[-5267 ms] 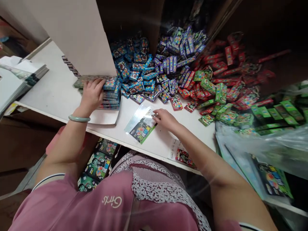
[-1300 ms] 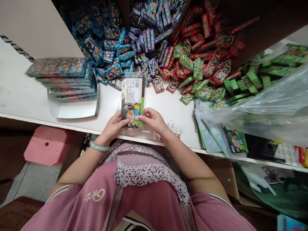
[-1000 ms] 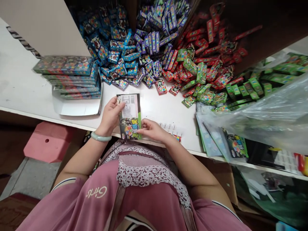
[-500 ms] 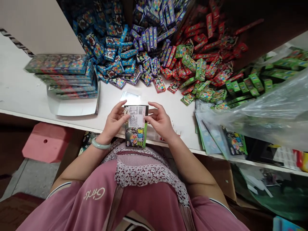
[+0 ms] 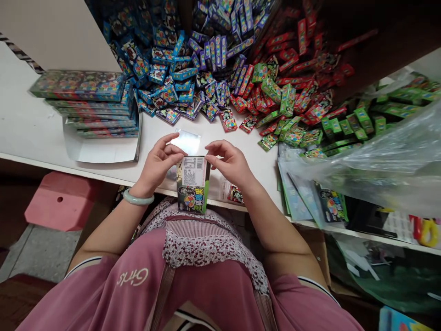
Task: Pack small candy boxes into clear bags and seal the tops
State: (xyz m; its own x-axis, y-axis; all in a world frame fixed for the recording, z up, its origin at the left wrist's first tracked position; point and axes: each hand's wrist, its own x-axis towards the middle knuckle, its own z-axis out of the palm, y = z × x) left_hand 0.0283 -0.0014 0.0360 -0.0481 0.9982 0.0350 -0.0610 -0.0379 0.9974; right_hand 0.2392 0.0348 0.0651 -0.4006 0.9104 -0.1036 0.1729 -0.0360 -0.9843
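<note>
thumbs and fingertips of the left hand [image 5: 158,163] and right hand [image 5: 230,162] pinch the printed pouch [image 5: 192,184] over the table edge [image 5: 103,172]; its clear mouth, perhaps already parted, is best spread evenly.

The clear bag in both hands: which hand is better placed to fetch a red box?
Probably the right hand: the red boxes lie on its side, while the left hand can hold the clear bag.

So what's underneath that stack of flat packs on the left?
The stack of flat packs sits on a shiny silver sheet lying on the white table. Only the sheet's near part shows; whatever lies beneath the stack's middle is covered.
</note>
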